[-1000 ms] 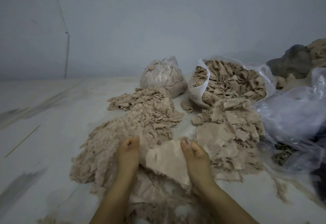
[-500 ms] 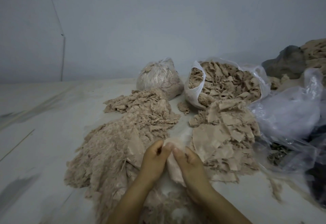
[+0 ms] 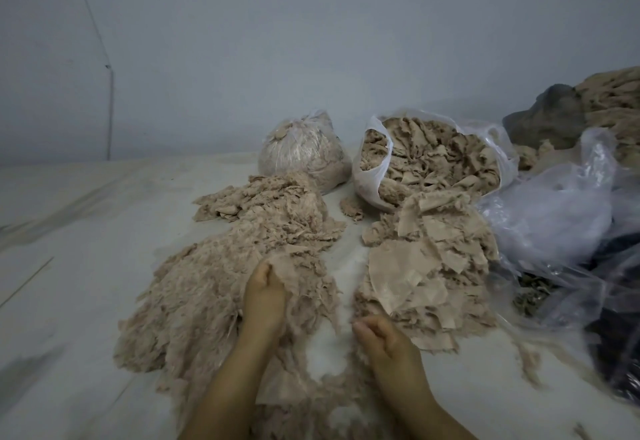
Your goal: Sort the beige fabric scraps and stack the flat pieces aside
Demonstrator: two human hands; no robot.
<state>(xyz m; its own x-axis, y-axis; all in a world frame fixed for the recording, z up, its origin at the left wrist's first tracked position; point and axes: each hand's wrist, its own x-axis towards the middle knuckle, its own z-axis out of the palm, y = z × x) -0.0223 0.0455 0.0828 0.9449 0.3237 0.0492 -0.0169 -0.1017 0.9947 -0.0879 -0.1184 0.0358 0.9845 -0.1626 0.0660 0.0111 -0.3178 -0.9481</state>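
Beige frayed fabric scraps (image 3: 221,287) lie heaped on the pale floor (image 3: 69,266), where the left hand (image 3: 265,296) grips a scrap at the heap's edge. The right hand (image 3: 382,335) curls loosely, whether pinching fluff I cannot tell, beside the stack of flat beige pieces (image 3: 415,266).

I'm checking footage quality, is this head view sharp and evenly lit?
Head view: dim, flat light, no hard shadows; wide-angle bending at the edges; the right hand and frayed scraps look soft, and the clear bag shows faint glare.

frayed beige scraps (image 3: 221,287) heaped left, flat pieces (image 3: 408,277) (stacked) right
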